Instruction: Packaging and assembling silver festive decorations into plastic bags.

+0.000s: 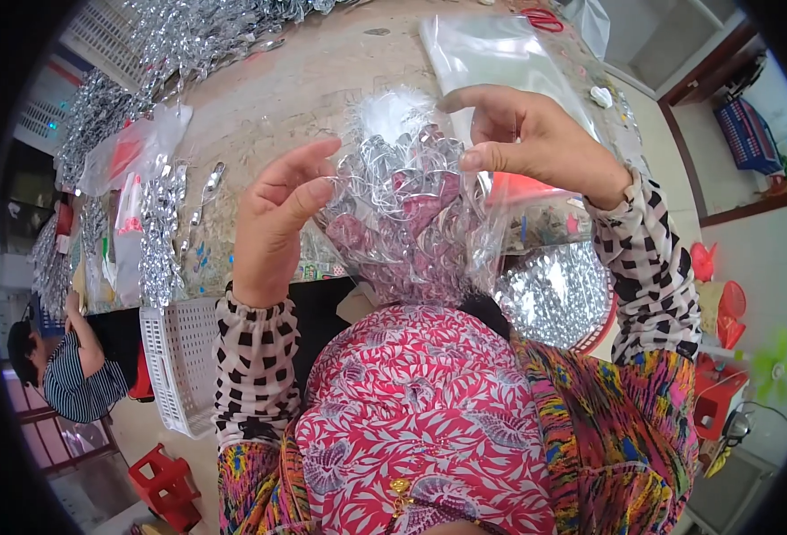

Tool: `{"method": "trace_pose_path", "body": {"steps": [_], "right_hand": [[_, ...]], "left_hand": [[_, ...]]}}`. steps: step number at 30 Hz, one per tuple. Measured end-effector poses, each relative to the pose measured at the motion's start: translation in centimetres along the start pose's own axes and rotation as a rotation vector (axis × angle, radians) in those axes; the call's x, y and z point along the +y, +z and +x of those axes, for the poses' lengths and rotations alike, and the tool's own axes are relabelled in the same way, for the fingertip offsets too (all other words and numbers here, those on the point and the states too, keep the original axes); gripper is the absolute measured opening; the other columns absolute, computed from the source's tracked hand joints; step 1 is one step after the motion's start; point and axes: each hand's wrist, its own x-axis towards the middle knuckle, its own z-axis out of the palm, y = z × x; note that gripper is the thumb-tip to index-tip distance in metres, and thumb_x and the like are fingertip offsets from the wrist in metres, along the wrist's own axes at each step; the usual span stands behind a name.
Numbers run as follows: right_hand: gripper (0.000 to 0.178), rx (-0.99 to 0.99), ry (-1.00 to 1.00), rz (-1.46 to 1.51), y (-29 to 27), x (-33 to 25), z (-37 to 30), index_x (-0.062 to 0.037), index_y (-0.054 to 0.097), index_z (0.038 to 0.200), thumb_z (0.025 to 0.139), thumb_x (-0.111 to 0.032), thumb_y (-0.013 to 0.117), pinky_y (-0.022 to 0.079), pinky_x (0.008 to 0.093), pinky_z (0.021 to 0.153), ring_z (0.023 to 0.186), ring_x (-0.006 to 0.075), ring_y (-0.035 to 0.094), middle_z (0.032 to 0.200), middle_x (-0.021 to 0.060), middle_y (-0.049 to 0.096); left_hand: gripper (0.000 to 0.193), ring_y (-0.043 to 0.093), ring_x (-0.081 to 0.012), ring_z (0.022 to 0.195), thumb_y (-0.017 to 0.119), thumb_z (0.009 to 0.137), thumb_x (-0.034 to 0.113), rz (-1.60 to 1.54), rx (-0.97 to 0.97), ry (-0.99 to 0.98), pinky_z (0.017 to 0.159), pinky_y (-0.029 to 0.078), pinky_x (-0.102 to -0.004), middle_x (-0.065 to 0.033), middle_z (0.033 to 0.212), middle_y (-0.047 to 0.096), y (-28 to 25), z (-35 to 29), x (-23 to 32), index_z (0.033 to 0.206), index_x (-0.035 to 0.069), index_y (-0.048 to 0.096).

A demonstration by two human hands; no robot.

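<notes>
In front of my chest, close to the table's near edge, stands a clear plastic bag (411, 223) filled with shiny silver and pink foil pieces. White fluff (395, 114) and curly silver strands show at its far end. My left hand (279, 203) is at the bag's left side, thumb and forefinger stretched out and apart. At the right side, my right hand (541, 138) curves toward the bag, a gap between its thumb and fingers. Both hands are open; whether the fingertips touch the film is hard to tell.
A stack of clear plastic sleeves (483, 53) lies at the far right of the table, red scissors (542, 20) beyond. Silver tinsel (206, 40) heaps at the far left. A round tray of silver pieces (558, 294) sits right of my lap; a white crate (178, 366) stands left. Another person (77, 374) works farther left.
</notes>
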Motion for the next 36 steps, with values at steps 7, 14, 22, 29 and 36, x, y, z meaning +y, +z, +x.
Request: {"method": "trace_pose_path", "body": {"steps": [7,14,22,29,36], "right_hand": [[0.026,-0.039,0.041,-0.063,-0.2,-0.1,0.3,-0.0044,0.064,0.114,0.093,-0.018,0.059,0.041,0.0220,0.059,0.065,0.0036,0.047,0.067,-0.0038,0.050],[0.026,-0.064,0.062,0.015,-0.3,-0.8,-0.2,-0.0035,0.064,0.116,0.093,-0.014,0.057,0.044,0.0223,0.063,0.068,0.0062,0.051,0.087,0.0015,0.065],[0.031,-0.143,-0.236,0.027,-0.2,0.7,-0.6,0.0005,0.065,0.113,0.083,0.002,0.057,0.046,0.0239,0.064,0.077,0.0120,0.062,0.095,0.0072,0.069],[0.026,-0.249,-0.151,0.026,-0.9,0.4,-2.3,0.0024,0.069,0.102,0.081,-0.008,0.059,0.048,0.0276,0.063,0.074,0.0170,0.064,0.085,0.0119,0.069],[0.020,-0.238,-0.191,0.014,-2.2,2.2,-3.6,0.0042,0.068,0.089,0.078,-0.009,0.057,0.047,0.0288,0.063,0.071,0.0183,0.061,0.078,0.0087,0.064]], "left_hand": [[0.011,0.057,-0.0078,0.076,0.067,0.083,0.005,0.028,0.126,0.076,0.072,0.044,-0.0226,-0.0007,0.083,0.066,-3.1,0.3,-0.1,0.093,0.001,0.068],[0.012,0.057,-0.0082,0.076,0.068,0.082,0.004,0.150,0.048,0.110,0.070,0.044,-0.0222,-0.0019,0.086,0.066,-4.0,1.1,0.8,0.094,0.002,0.068],[0.021,0.054,-0.0145,0.072,0.050,0.069,-0.008,0.305,-0.278,0.246,0.068,0.040,-0.0253,-0.0066,0.075,0.060,-5.6,1.6,1.0,0.079,-0.004,0.068],[0.020,0.053,-0.0168,0.071,0.045,0.065,-0.009,0.356,-0.360,0.312,0.068,0.039,-0.0262,-0.0088,0.075,0.059,-5.4,1.3,0.0,0.070,-0.003,0.064],[0.021,0.053,-0.0186,0.069,0.048,0.071,-0.015,0.728,-0.390,0.374,0.066,0.041,-0.0268,-0.0088,0.072,0.056,-3.3,1.7,-0.1,0.069,-0.001,0.063]]}}
